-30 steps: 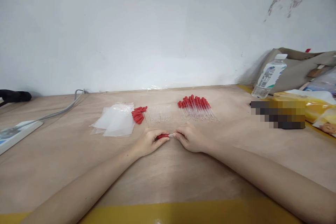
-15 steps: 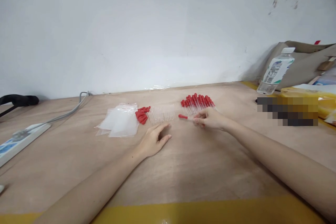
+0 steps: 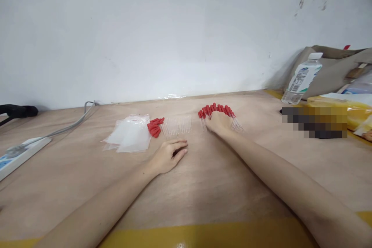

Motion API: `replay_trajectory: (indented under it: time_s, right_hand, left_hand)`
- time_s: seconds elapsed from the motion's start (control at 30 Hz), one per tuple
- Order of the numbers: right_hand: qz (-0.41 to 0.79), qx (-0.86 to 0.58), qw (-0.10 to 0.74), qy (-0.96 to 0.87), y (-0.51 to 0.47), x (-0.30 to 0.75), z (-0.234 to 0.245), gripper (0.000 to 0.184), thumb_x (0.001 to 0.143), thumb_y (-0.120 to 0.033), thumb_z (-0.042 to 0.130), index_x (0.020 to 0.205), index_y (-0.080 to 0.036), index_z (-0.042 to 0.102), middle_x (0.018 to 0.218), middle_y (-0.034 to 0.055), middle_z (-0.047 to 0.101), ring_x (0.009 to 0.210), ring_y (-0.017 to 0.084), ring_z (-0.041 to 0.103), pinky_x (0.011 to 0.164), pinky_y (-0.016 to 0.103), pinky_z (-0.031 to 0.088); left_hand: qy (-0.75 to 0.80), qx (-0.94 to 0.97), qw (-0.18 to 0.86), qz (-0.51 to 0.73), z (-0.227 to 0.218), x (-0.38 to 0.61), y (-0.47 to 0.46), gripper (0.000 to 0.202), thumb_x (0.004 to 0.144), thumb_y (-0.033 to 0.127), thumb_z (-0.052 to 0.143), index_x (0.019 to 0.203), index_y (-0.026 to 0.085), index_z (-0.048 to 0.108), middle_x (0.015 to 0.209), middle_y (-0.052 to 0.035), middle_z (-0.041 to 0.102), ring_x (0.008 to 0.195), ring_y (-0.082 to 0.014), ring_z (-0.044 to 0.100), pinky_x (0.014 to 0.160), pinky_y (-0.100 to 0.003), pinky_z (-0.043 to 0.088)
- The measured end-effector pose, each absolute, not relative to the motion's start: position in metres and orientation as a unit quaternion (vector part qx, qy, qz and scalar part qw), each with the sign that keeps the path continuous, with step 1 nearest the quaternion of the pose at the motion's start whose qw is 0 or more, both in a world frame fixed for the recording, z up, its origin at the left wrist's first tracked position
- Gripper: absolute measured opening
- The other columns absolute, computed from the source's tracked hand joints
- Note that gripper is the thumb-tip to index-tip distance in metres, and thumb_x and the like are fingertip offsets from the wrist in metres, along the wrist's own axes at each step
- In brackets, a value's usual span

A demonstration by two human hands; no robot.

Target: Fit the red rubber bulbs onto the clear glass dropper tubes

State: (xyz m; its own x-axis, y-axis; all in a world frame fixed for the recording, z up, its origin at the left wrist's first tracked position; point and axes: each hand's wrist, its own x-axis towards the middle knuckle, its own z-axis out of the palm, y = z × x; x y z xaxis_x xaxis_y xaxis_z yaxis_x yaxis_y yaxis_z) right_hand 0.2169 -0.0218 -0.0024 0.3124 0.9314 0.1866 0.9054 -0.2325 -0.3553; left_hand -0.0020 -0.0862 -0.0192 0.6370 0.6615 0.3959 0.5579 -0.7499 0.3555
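Observation:
My right hand [image 3: 218,122] lies on the pile of finished droppers with red bulbs [image 3: 216,112] at the middle back of the table; its fingers are curled over them, and whether it grips one is hidden. My left hand [image 3: 168,155] rests loosely on the brown table [image 3: 203,178] with fingers apart, holding nothing. Just beyond it lie a row of clear glass tubes [image 3: 177,126], a small heap of loose red rubber bulbs [image 3: 154,127] and a stack of clear plastic bags [image 3: 129,136].
A power strip [image 3: 20,152] with a grey cable lies at the left edge. At the right stand a water bottle [image 3: 302,78], a tan bag [image 3: 334,69] and yellow packets [image 3: 340,104]. A white wall closes off the back.
One second ago both hands held a single dropper between them. The right hand then carried it back to the dropper pile and now rests on the pile; the left hand let go and settled on the table.

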Motion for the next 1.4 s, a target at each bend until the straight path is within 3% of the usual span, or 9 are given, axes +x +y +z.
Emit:
replay_trajectory:
  time_s: [0.3,0.5,0.73,0.9,1.03,1.2,1.33,1.4]
  right_hand:
    - [0.009,-0.776,0.206,-0.596,-0.027,0.215,-0.003,0.045,0.081,-0.050,0.036,0.085,-0.016,0.066,0.087,0.0125,0.065,0.084,0.027,0.059,0.068,0.035,0.041]
    - [0.008,-0.721,0.193,-0.665,-0.030,0.190,0.001,0.033,0.081,-0.045,0.041,0.085,-0.021,0.064,0.088,0.0079,0.065,0.087,0.023,0.059,0.071,0.033,0.041]
    - [0.046,-0.739,0.151,-0.655,-0.016,0.165,0.005,0.029,0.076,-0.031,0.050,0.095,-0.014,0.064,0.095,0.0160,0.064,0.087,0.025,0.060,0.068,0.032,0.043]
    - [0.052,-0.734,0.130,-0.665,-0.024,0.171,0.008,0.030,0.076,-0.033,0.051,0.092,-0.012,0.064,0.092,0.0169,0.064,0.086,0.027,0.060,0.068,0.034,0.043]
    - [0.055,-0.712,0.114,-0.691,-0.049,0.186,0.007,0.023,0.075,-0.033,0.050,0.079,-0.016,0.065,0.083,0.0130,0.065,0.083,0.027,0.060,0.066,0.034,0.042]
    - [0.091,-0.643,0.112,-0.752,-0.077,0.212,0.002,0.010,0.069,-0.026,0.053,0.066,-0.020,0.061,0.075,0.0052,0.064,0.069,0.020,0.058,0.056,0.028,0.038]
    - [0.129,-0.599,0.155,-0.775,-0.087,0.225,-0.005,0.006,0.068,-0.026,0.056,0.069,-0.020,0.058,0.073,0.0020,0.062,0.062,0.014,0.054,0.051,0.024,0.033]
    - [0.129,-0.601,0.190,-0.765,-0.091,0.226,-0.009,0.014,0.068,-0.032,0.058,0.074,-0.020,0.057,0.073,0.0014,0.061,0.062,0.013,0.053,0.051,0.023,0.032]
  left_hand:
    - [0.328,0.902,0.095,0.263,-0.021,-0.001,-0.086,0.029,0.085,0.028,0.045,0.106,0.018,0.062,0.108,-0.0076,0.063,0.100,-0.0184,0.058,0.089,-0.034,0.046]
    - [0.322,0.904,0.095,0.265,-0.020,-0.001,-0.085,0.028,0.085,0.028,0.045,0.106,0.018,0.062,0.107,-0.0074,0.064,0.099,-0.0192,0.058,0.089,-0.035,0.046]
    - [0.319,0.909,0.080,0.256,-0.022,-0.001,-0.086,0.028,0.086,0.027,0.043,0.106,0.018,0.061,0.108,-0.0075,0.061,0.100,-0.0183,0.056,0.089,-0.033,0.044]
    - [0.424,0.845,-0.079,0.315,-0.016,-0.014,-0.075,0.018,0.080,0.027,0.050,0.085,0.018,0.064,0.091,-0.0083,0.057,0.089,-0.0224,0.051,0.080,-0.037,0.043]
    - [0.556,0.745,-0.171,0.327,-0.004,-0.039,-0.056,0.019,0.078,0.030,0.050,0.084,0.018,0.063,0.086,-0.0086,0.054,0.090,-0.0254,0.048,0.080,-0.039,0.038]
    - [0.668,0.658,-0.146,0.314,0.001,-0.062,-0.039,0.027,0.074,0.044,0.052,0.085,0.021,0.061,0.090,-0.0089,0.055,0.095,-0.0292,0.047,0.080,-0.042,0.036]
    - [0.677,0.657,-0.121,0.309,-0.002,-0.066,-0.034,0.027,0.072,0.046,0.053,0.080,0.022,0.062,0.091,-0.0087,0.055,0.099,-0.0299,0.046,0.082,-0.043,0.035]
    - [0.676,0.658,-0.121,0.309,-0.004,-0.066,-0.032,0.026,0.074,0.044,0.051,0.079,0.022,0.062,0.091,-0.0088,0.055,0.098,-0.0299,0.046,0.081,-0.042,0.036]
